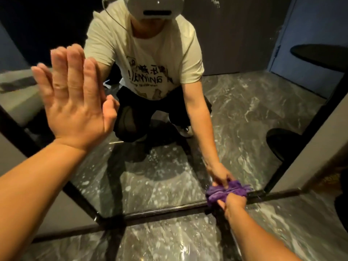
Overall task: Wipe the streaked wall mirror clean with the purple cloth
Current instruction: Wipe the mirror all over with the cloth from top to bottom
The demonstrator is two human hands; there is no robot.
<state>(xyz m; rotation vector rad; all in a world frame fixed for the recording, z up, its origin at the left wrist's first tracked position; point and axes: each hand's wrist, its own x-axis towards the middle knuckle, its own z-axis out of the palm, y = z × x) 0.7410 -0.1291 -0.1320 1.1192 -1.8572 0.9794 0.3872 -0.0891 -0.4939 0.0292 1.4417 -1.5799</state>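
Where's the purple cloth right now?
In the head view, lower right: the purple cloth is bunched in the right hand, pressed against the mirror beside its bottom frame.

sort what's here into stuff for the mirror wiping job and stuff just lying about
For the job:
- mirror
- purple cloth, bunched in the right hand at the mirror's bottom edge
- left hand, flat on the glass

Just around:
- marble floor
- dark round thing at the right; cannot tell what it is
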